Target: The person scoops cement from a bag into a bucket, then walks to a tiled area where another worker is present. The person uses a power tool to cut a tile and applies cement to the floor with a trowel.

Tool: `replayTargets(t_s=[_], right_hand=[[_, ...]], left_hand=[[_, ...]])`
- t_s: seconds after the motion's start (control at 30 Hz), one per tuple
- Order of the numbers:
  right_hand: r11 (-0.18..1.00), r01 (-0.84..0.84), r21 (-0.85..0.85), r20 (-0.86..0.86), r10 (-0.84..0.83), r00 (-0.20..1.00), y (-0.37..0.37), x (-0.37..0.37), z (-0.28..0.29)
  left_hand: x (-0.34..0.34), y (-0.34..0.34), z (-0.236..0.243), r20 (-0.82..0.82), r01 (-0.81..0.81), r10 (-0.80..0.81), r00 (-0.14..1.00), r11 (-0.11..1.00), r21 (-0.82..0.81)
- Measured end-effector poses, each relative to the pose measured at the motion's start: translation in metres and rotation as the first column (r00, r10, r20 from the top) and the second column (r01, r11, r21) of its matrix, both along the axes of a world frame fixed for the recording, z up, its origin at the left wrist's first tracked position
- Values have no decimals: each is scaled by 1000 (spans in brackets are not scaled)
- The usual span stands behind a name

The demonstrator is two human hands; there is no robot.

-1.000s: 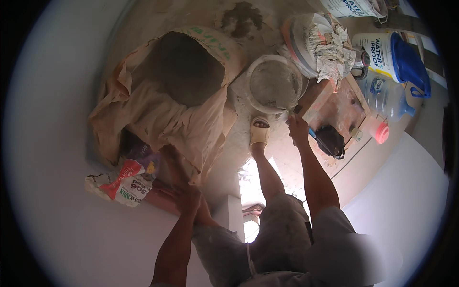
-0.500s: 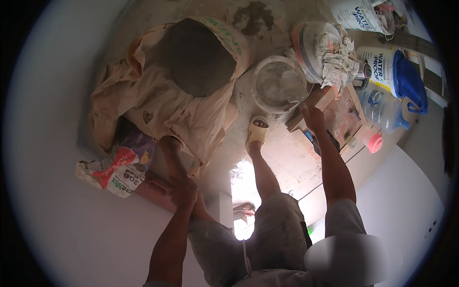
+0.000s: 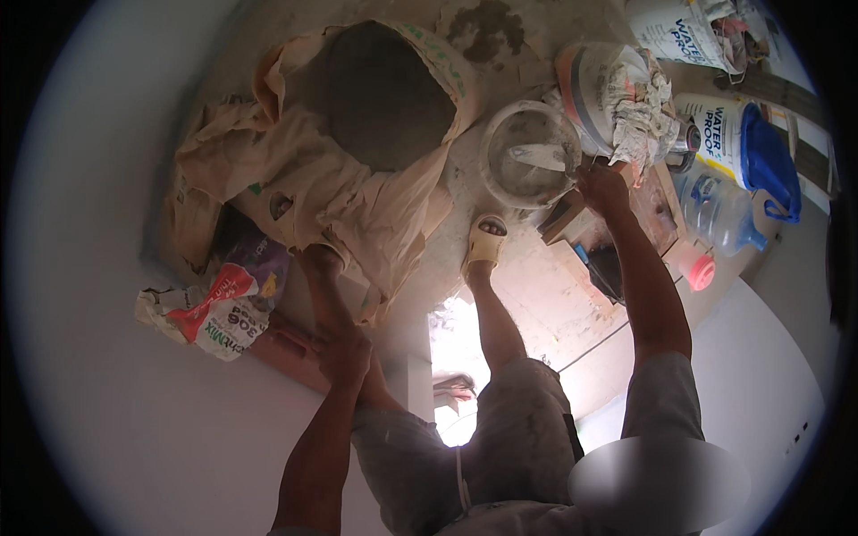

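Observation:
My right hand (image 3: 604,188) is closed at the rim of a round bucket (image 3: 490,174), gripping what looks like a trowel. Its pale blade (image 3: 539,157) reaches over the grey contents of the bucket. My left hand (image 3: 345,359) is down beside my left shin, fingers curled, next to a reddish-brown object (image 3: 290,350); what it grips, if anything, I cannot make out. Ahead of my left foot, a large crumpled brown sack (image 3: 308,201) gapes, with grey powder (image 3: 389,103) inside.
A wider bucket (image 3: 581,94) topped with crumpled paper stands right of the small one. Farther right are a white tub (image 3: 715,134), a blue cloth-like item (image 3: 767,161), a clear water bottle (image 3: 719,214) and a pink-capped container (image 3: 697,270). A torn packet (image 3: 214,313) lies left, near the wall.
My right hand has moved forward to the bucket's rim, and the pale blade now shows over the bucket. My left hand has hardly moved. The view has shifted slightly.

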State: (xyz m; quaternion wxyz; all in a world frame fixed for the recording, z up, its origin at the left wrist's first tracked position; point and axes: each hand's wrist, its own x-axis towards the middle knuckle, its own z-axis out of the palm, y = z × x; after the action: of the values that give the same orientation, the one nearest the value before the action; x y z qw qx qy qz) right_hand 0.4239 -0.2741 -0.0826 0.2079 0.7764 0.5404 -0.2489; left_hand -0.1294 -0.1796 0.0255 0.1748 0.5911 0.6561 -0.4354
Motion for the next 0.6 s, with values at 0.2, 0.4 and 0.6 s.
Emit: replayTargets(t_s=[0.2,0.4,0.6], right_hand=[[960,243,137,-91,-232,968,-17,16,-30],[819,570,-64,-259,-566,783,-18,-20,4],[812,516,-272,-119,-560,820,-26,-26,31]], left_hand=[[9,7,5,-17,-69,68,998,997,-29],[-1,-1,-4,-38,-6,6,999,1000,-17],[6,6,3,-12,-76,76,997,997,-16]])
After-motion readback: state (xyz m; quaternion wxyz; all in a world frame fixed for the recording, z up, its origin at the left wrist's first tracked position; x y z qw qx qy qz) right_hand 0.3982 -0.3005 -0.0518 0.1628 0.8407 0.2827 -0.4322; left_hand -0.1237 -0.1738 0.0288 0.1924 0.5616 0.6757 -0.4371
